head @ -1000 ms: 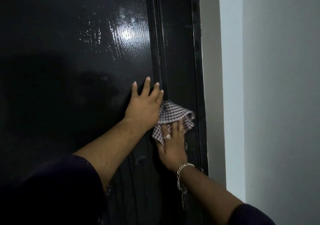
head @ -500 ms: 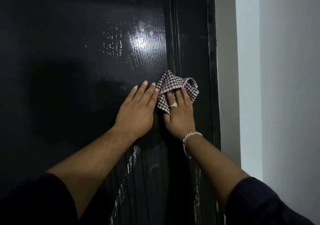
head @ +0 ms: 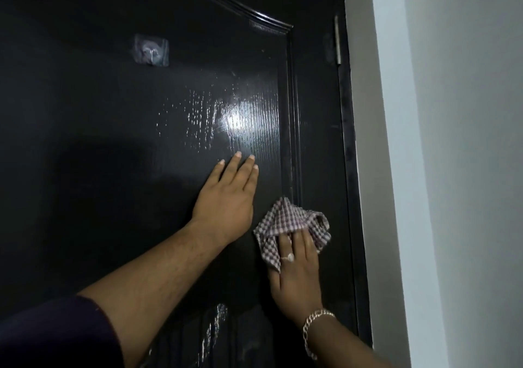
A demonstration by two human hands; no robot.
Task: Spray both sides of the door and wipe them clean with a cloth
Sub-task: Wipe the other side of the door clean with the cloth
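A glossy black door (head: 141, 155) fills most of the view, with wet streaks shining around a light reflection. My left hand (head: 226, 198) lies flat on the door panel, fingers straight and pointing up. To its right, my right hand (head: 297, 271) presses a crumpled checked cloth (head: 285, 223) against the door beside the raised panel moulding. The right hand's fingers lie straight over the cloth. It wears a ring and a chain bracelet.
A clear adhesive hook (head: 152, 50) is stuck high on the door. A hinge (head: 336, 39) shows at the door's right edge. The grey-white wall (head: 452, 169) runs along the right side.
My right hand slid the cloth up the door, then back down to below the left hand. The view tilted upward, bringing the hook and the panel's arched top into sight.
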